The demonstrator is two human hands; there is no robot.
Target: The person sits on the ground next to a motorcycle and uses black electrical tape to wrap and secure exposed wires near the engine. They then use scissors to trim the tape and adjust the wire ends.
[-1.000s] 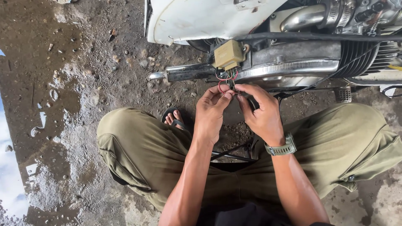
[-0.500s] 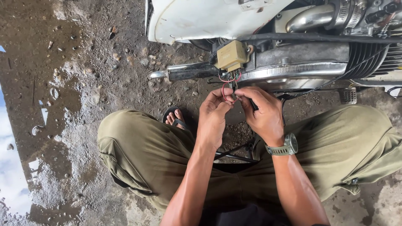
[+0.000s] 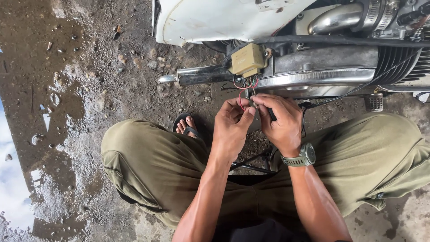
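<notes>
Two hands are meeting at the centre of the frame, working on the thin red wires (image 3: 242, 92) hanging from the tan box (image 3: 247, 59) on the engine. Left hand (image 3: 230, 127) and right hand (image 3: 282, 121) are both pinching closed on the wire ends, fingertips touching. Judging by this, a wire joining step is under way; the next move is needing a steady, fine twist just below the box

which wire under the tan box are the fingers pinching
The red wire that loops down from the tan box; the others hang short.
</notes>
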